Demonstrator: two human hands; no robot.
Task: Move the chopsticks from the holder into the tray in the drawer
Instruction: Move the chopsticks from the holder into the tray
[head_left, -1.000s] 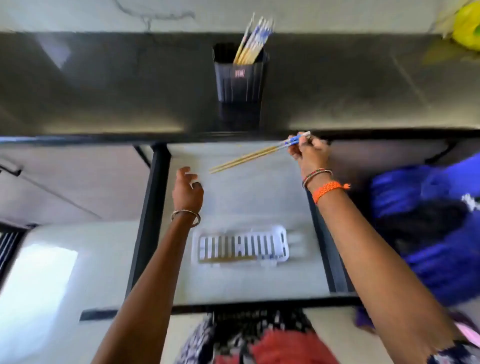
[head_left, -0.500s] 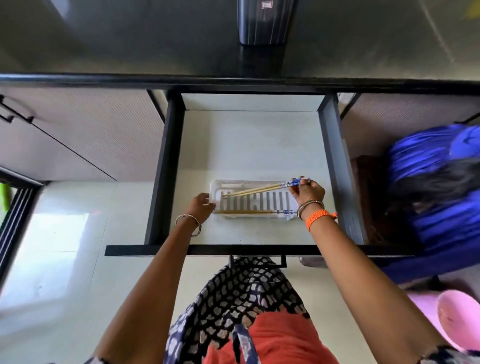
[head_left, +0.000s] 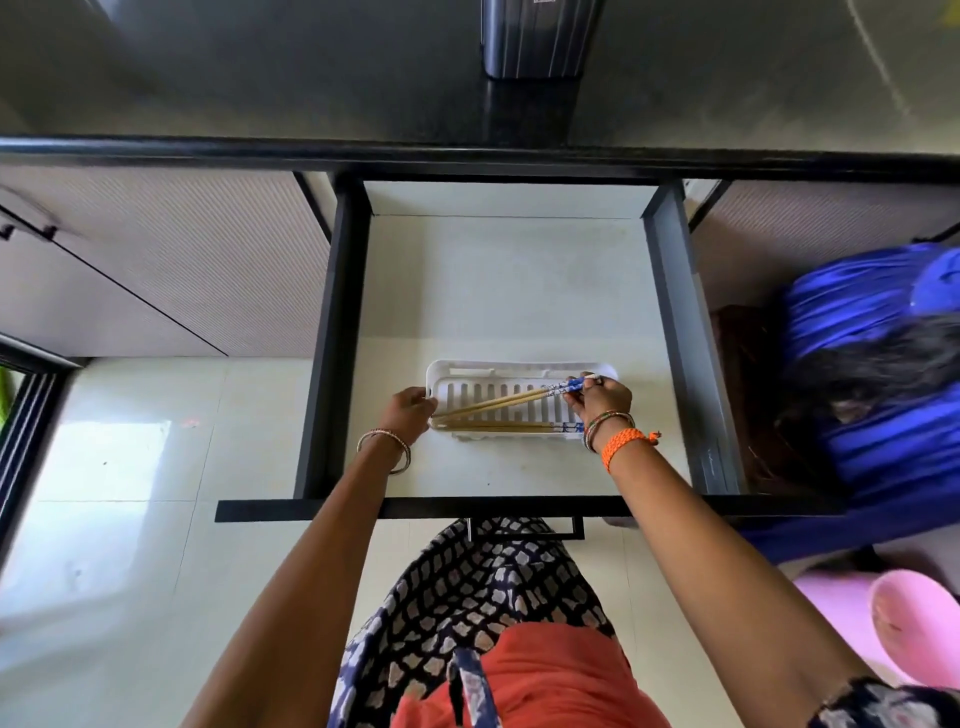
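A white slotted tray (head_left: 519, 370) lies in the open drawer (head_left: 498, 291). My right hand (head_left: 600, 400) grips the blue-patterned ends of a pair of wooden chopsticks (head_left: 498, 402), which slant down across the tray with their tips at its left end. Another pair of chopsticks (head_left: 498, 428) lies flat along the tray's near edge. My left hand (head_left: 410, 413) holds the tray's left end. Only the bottom of the dark holder (head_left: 537, 41) shows on the counter at the top; its contents are out of view.
The drawer has black side rails (head_left: 675, 332) and a black front edge (head_left: 467, 506). A dark counter edge (head_left: 467, 153) runs above it. Another person in blue (head_left: 872, 364) crouches at the right. A pink object (head_left: 914, 623) sits on the floor at lower right.
My right hand brought the chopsticks down from near the counter edge into the tray. My left hand moved onto the tray's left end. The view tilted down, cutting off the holder.
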